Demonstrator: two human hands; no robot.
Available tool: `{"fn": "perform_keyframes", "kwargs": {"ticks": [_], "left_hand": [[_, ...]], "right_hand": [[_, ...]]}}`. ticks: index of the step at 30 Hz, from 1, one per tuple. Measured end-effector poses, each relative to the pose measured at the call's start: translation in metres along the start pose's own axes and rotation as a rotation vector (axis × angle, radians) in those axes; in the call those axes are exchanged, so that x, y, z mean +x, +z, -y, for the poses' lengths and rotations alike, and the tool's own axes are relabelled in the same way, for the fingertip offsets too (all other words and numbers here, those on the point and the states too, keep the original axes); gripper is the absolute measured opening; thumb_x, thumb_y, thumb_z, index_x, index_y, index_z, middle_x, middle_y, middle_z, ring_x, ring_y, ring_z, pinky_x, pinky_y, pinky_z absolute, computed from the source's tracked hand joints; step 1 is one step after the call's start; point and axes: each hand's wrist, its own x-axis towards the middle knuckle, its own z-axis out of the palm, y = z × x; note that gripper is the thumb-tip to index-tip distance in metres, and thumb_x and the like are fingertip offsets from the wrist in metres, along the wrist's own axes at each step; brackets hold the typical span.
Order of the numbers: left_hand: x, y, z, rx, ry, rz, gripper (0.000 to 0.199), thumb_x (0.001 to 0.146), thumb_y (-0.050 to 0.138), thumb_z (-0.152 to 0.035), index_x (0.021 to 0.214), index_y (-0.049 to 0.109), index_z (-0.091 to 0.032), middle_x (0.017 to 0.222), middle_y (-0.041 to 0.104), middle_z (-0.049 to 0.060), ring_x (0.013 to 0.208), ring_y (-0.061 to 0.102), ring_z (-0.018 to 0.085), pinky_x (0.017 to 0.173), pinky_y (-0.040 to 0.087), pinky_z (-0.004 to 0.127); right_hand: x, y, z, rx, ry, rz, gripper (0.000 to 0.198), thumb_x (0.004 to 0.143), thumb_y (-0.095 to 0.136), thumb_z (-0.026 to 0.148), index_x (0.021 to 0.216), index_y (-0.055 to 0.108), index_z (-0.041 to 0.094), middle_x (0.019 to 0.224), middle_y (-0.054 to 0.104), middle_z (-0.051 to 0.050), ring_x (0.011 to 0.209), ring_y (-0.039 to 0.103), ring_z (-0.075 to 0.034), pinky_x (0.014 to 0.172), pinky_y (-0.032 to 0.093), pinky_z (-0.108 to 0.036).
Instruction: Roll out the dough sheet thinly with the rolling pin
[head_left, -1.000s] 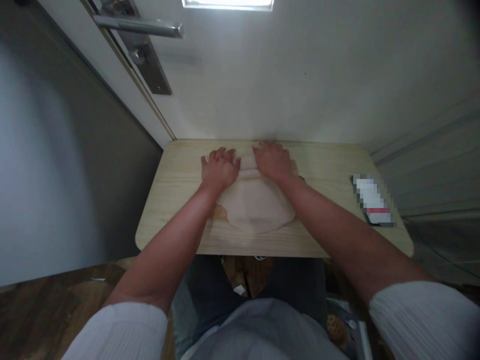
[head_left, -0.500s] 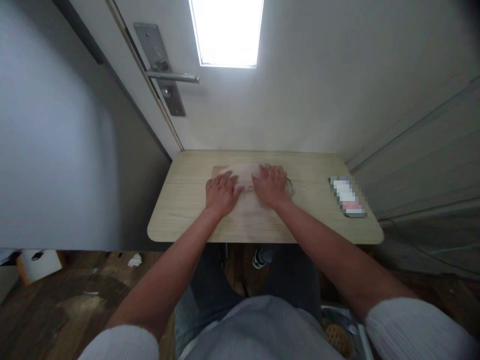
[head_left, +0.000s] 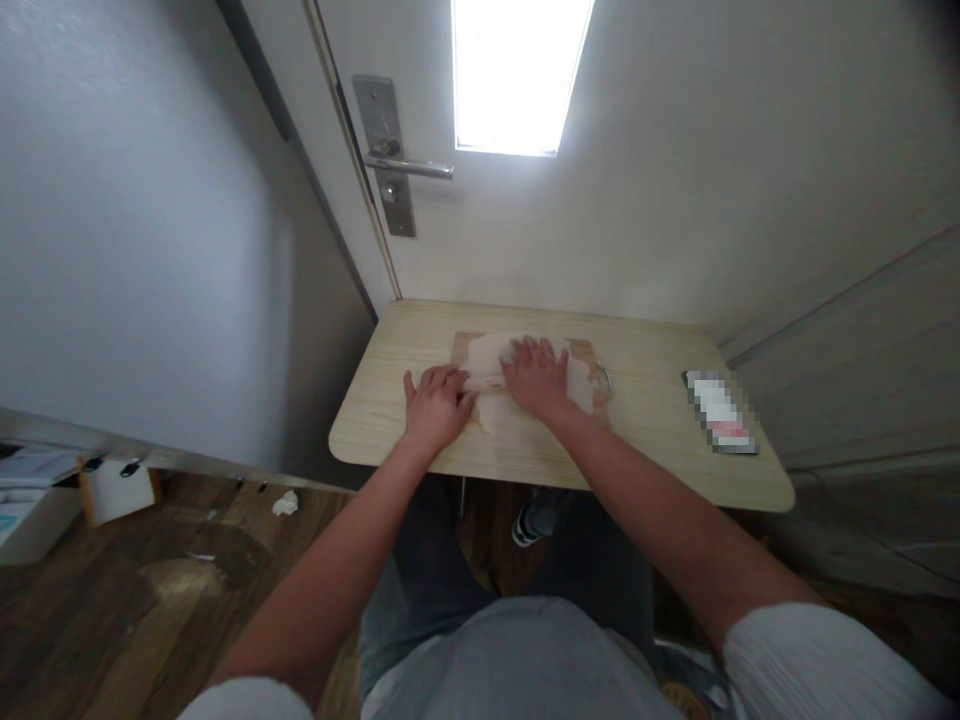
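A thin, pale beige sheet [head_left: 487, 352] lies across a wooden board [head_left: 585, 350] with a metal ring handle [head_left: 607, 382] at its right end. I cannot tell whether the sheet is cloth or something else. A fold or seam runs across it between my hands. My left hand [head_left: 437, 405] rests at the sheet's left edge, palm down, its fingers apart. Flat on the middle of the sheet is my right hand [head_left: 538, 375], fingers spread. My hands hide parts of the sheet and board.
Beneath the board is a small light-wood table [head_left: 652, 430]. A phone with a blurred screen [head_left: 720, 412] lies near its right end. Behind stands a door with a metal handle [head_left: 409, 166]. A crumpled white paper [head_left: 286, 503] and a clipboard [head_left: 120, 490] are on the floor at left.
The view has swung left, so the table appears further right. My left hand has shifted left relative to the board, and my right hand has moved left from the ring end, uncovering more of the sheet.
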Motion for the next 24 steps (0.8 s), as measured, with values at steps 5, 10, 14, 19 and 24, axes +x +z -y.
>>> {"fn": "perform_keyframes", "kwargs": {"ticks": [5,10,14,19,24], "left_hand": [[0.008,0.012,-0.015,0.029,-0.05,0.005,0.064,0.1,0.025,-0.057,0.151,0.038,-0.021,0.157,0.041,0.01,0.148,0.028,0.03,0.121,0.0,0.061],[0.026,0.02,-0.014,0.069,-0.074,0.028,0.067,0.101,0.016,-0.055,0.154,0.033,-0.017,0.158,0.039,0.01,0.149,0.027,0.029,0.122,0.005,0.058],[0.04,0.022,-0.009,0.087,-0.072,0.027,0.066,0.101,0.016,-0.055,0.152,0.038,-0.019,0.157,0.041,0.009,0.147,0.03,0.029,0.121,0.012,0.058],[0.054,0.022,-0.007,0.098,-0.083,0.021,0.063,0.101,0.017,-0.055,0.15,0.042,-0.022,0.157,0.042,0.007,0.147,0.03,0.029,0.119,0.016,0.057],[0.069,0.022,-0.004,0.091,-0.085,0.019,0.06,0.102,0.017,-0.052,0.148,0.043,-0.025,0.156,0.043,0.007,0.145,0.033,0.03,0.117,0.019,0.059]], "right_hand": [[0.006,0.004,0.003,-0.026,0.006,-0.008,0.056,0.102,0.026,0.048,0.148,0.045,0.023,0.156,0.041,-0.011,0.144,0.029,-0.036,0.115,0.014,-0.065],[0.019,0.007,0.004,-0.028,0.01,-0.02,0.055,0.102,0.027,0.047,0.147,0.047,0.022,0.154,0.042,-0.012,0.141,0.033,-0.036,0.114,0.016,-0.065],[0.03,0.011,0.004,-0.012,0.007,-0.021,0.056,0.101,0.028,0.048,0.147,0.047,0.021,0.152,0.045,-0.013,0.14,0.035,-0.036,0.113,0.018,-0.065],[0.044,0.015,0.004,-0.009,0.015,-0.008,0.057,0.101,0.028,0.049,0.147,0.046,0.021,0.153,0.044,-0.014,0.14,0.034,-0.037,0.112,0.02,-0.065],[0.058,0.016,0.004,0.0,0.036,0.0,0.056,0.102,0.028,0.05,0.147,0.046,0.023,0.152,0.045,-0.012,0.14,0.035,-0.037,0.112,0.02,-0.066]]}}
